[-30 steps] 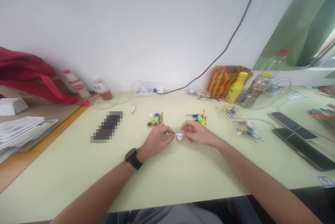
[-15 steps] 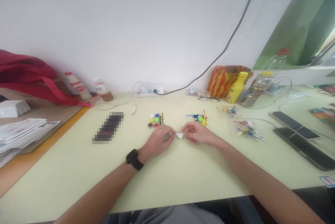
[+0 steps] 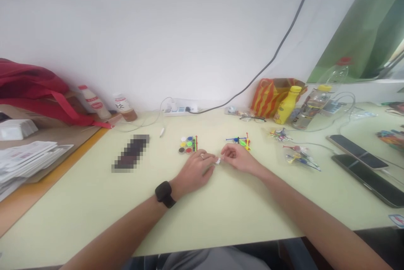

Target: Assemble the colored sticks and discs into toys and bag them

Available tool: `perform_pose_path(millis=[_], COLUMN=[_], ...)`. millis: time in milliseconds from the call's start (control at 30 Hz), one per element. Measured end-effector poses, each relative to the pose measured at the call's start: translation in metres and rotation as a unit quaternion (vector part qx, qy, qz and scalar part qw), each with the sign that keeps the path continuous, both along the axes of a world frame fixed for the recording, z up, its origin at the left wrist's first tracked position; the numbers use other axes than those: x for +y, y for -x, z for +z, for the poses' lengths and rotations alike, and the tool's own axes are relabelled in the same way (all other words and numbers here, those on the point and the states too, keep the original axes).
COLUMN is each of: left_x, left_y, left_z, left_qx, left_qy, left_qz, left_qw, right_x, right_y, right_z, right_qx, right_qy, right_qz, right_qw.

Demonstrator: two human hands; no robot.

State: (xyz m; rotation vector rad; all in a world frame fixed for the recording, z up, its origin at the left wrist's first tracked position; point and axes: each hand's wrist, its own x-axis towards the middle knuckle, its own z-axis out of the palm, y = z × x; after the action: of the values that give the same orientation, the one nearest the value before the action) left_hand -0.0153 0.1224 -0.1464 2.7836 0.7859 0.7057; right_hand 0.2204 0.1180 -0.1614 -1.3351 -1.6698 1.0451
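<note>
My left hand (image 3: 195, 172) and my right hand (image 3: 237, 158) meet in front of me above the pale green table (image 3: 221, 219). A small white plastic piece (image 3: 217, 161) shows between their fingertips, and the fingers hide most of it. Just beyond my left hand lie several coloured round plastic caps (image 3: 188, 144) with thin red and green sticks. Beyond my right hand sit small blue, green and yellow plastic parts (image 3: 241, 141). A black watch (image 3: 165, 194) is on my left wrist.
Two small plastic bags of coloured parts (image 3: 298, 160) lie to the right, before two phones (image 3: 368, 171). A pixelated dark object (image 3: 131, 153) lies left. At the back stand a power strip (image 3: 178, 112), glasses (image 3: 252, 118) and bottles (image 3: 285, 105).
The round white part visible earlier is now mostly hidden by my fingers. My hands have come closer together, and the view has shifted slightly.
</note>
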Motion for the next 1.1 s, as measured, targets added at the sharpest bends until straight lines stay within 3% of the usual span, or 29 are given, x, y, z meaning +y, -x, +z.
perform_pose_path(millis=[267,533,633,733,833,1100], left_x=[-0.006,-0.001,0.000,0.000,0.000,0.006], left_y=[-0.003,0.003,0.003,0.004,0.005,0.005], left_z=[0.005,0.002,0.002,0.003,0.005,0.006], left_qx=[0.033,-0.061,-0.083,-0.108,-0.123,-0.150], left_qy=[-0.011,0.032,0.036,0.039,0.045,0.058], left_qz=[0.018,0.061,0.084,0.107,0.116,0.137], left_qw=[0.999,0.996,0.992,0.988,0.985,0.978], right_x=[-0.002,-0.020,-0.021,-0.019,-0.016,-0.002], right_y=[0.001,0.004,0.005,0.004,-0.002,-0.031], right_z=[-0.003,0.018,0.026,0.033,0.038,0.039], right_qx=[-0.082,-0.186,-0.144,-0.023,0.048,-0.023], right_qy=[-0.079,-0.135,-0.077,-0.010,-0.045,-0.088], right_qz=[0.005,-0.083,-0.066,-0.017,-0.046,-0.149], right_qw=[0.994,0.970,0.984,1.000,0.997,0.985])
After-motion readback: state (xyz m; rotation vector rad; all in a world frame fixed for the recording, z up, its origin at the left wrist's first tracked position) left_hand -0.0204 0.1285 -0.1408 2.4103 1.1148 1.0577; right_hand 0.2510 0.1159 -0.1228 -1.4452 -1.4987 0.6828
